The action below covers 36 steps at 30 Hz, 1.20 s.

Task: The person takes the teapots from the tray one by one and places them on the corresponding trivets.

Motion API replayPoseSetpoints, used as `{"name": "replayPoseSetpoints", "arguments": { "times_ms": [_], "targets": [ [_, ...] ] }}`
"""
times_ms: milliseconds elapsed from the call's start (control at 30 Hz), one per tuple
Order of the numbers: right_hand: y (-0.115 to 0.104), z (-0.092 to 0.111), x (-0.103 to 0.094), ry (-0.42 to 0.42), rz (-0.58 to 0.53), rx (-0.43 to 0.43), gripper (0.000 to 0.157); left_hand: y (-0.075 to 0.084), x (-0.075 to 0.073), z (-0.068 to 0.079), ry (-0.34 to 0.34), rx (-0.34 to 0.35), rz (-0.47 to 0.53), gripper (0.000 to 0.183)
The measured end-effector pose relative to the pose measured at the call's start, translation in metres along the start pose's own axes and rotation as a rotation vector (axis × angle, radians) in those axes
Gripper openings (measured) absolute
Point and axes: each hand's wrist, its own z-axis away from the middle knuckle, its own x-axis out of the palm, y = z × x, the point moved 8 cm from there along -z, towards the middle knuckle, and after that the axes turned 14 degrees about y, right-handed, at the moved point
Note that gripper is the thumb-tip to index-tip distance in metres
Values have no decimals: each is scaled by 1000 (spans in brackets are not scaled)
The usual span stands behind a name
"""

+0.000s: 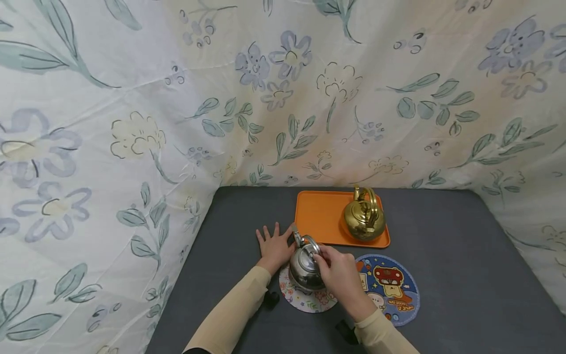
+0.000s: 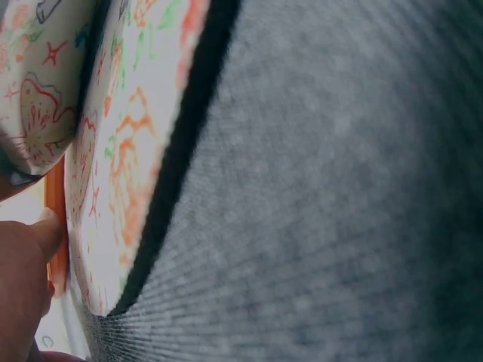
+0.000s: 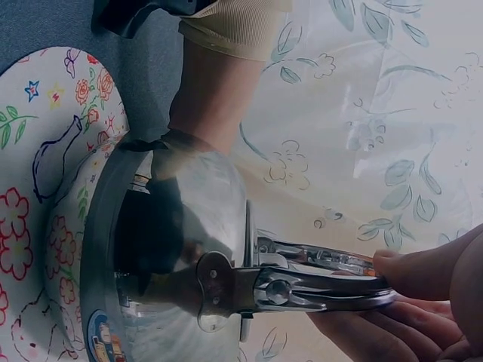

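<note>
A shiny silver kettle (image 1: pixel 304 269) is over the round floral mat (image 1: pixel 311 304), its spout toward the back left. My right hand (image 1: pixel 342 275) grips the kettle's arched handle; the right wrist view shows thumb and fingers around the metal handle (image 3: pixel 324 290). Beside the kettle's left side, my left hand (image 1: pixel 276 250) has its fingers spread, with the fingertips near the spout and the tray. In the left wrist view, the kettle's curved side (image 2: pixel 38 90) mirrors the floral print.
Behind the kettle lies an orange tray (image 1: pixel 320 216) with a gold kettle (image 1: pixel 364 219) on its right part. A round blue cartoon mat (image 1: pixel 409 290) is at the right, partly behind my right hand. Floral cloth (image 1: pixel 274 147) hangs around the dark grey table (image 1: pixel 451 255).
</note>
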Motion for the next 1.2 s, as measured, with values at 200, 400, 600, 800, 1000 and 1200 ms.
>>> {"name": "replayPoseSetpoints", "arguments": {
  "times_ms": [200, 400, 600, 800, 1000, 1200],
  "targets": [
    [0, 3, -1, -13, -9, 17, 22, -1, 2, 3, -19, -8, 22, 64],
    [3, 4, -3, -17, -36, 34, 22, -2, 1, 2, -24, -1, 28, 64],
    [3, 3, -4, -31, -56, 40, 24, -2, -3, -1, -7, 5, 25, 64],
    [2, 1, -6, -76, -49, 50, 27, -3, 1, 1, -27, -4, 21, 64],
    [3, -10, -16, -49, -28, -17, 31, -2, 0, 2, -11, -3, 34, 63],
    [13, -30, -27, -13, 5, -32, 39, 0, -1, 0, 0, 5, 29, 62]
  ]
}}
